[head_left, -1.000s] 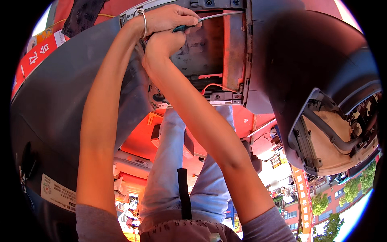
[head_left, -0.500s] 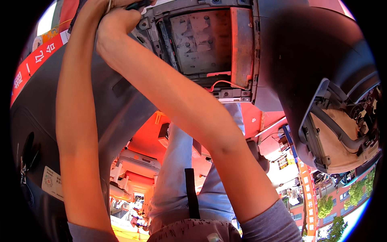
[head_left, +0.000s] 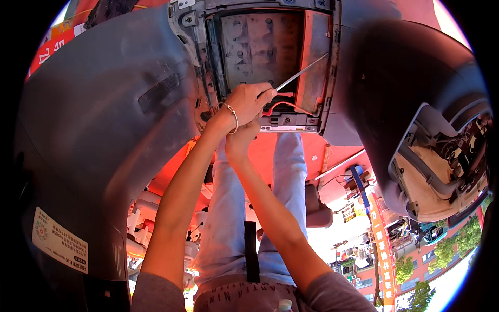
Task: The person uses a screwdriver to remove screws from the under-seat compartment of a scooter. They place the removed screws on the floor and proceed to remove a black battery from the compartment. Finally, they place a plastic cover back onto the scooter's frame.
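Note:
My left hand (head_left: pixel 250 102), with a thin bracelet at its wrist, is closed around the handle of a screwdriver (head_left: pixel 301 71). The handle is mostly hidden in the fingers, and the long metal shaft slants up to the right across a rectangular compartment (head_left: pixel 249 49). Just below, my right hand (head_left: pixel 242 139) is curled closed against the left wrist, near the compartment's near rim; what it grips, if anything, is hidden. A dark frame (head_left: pixel 204 67) with screw holes surrounds the compartment. Beside my left fingers a red wire (head_left: pixel 286 103) loops along its near side.
A large dark body panel (head_left: pixel 104 104) curves along the left, bearing a white label (head_left: pixel 61 240). On the right stands another dark shell (head_left: pixel 416 67) with an opening that shows cables and a tan surface. Red floor (head_left: pixel 340 151) and my legs lie below.
Both hands have come from the upper left down and right to the compartment's near side. The screwdriver's shaft now shows plainly over the compartment.

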Motion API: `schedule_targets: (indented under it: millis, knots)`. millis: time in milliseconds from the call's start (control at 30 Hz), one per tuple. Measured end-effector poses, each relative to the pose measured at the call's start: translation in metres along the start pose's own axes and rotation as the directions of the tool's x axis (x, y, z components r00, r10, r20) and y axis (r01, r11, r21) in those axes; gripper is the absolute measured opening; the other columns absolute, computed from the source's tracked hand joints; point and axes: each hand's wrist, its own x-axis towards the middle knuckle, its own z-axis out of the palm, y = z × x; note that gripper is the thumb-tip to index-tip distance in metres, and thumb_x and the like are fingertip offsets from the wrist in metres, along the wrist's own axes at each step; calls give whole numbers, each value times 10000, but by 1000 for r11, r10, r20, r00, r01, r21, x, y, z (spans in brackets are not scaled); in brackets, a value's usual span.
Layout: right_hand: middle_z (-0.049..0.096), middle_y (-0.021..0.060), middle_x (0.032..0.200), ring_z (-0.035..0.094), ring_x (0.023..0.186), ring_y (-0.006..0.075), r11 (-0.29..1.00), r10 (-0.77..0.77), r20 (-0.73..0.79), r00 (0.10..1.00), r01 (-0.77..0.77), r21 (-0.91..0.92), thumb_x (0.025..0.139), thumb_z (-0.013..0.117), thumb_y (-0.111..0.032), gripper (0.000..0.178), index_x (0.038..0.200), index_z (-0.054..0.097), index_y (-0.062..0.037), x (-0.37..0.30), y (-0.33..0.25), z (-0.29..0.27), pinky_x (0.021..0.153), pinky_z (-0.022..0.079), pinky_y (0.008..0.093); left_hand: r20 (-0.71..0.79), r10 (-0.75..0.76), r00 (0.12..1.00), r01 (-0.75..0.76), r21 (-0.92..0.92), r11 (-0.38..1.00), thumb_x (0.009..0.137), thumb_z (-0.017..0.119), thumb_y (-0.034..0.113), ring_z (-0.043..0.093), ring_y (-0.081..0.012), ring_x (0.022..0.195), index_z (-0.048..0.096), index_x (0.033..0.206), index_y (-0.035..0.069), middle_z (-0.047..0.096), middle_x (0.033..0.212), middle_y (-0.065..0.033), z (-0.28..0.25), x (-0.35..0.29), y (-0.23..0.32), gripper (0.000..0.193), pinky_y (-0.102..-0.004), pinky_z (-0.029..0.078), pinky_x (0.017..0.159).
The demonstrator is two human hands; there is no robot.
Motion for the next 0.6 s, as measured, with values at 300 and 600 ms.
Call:
schedule_targets:
  millis: [300,600]
  knots:
    - [514,10,850,507,747,81,824,166,37,986,-159,544,796,512,0,147,937,469,-15,37,47,41,618,437,245,9,62,998,-62,213,975,884,432,276,546,-235,510,502,770,25,517,579,-123,-10,34,-28,285,-343,420,542]
    - [490,8,874,516,747,95,542,-17,16,1000,-4,840,873,393,-47,86,927,460,-58,74,41,108,616,448,261,117,104,988,-146,444,884,849,439,261,515,-284,553,491,697,38,501,567,-127,-53,71,-11,275,-369,396,560]
